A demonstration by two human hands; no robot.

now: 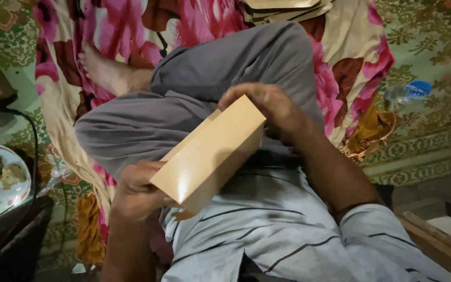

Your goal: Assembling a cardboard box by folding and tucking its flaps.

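Your striped shirt (267,230) fills the foreground. Both hands grip a tan paper bag (210,154) over your lap: left hand (137,190) clasps its near end, right hand (267,107) curls over its far corner.

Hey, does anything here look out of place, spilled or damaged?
One thing stands out: a clear plastic bottle lies on its side on the green patterned floor covering, right of the floral cloth. The tan paper envelope held by the left hand and right hand looks undamaged.
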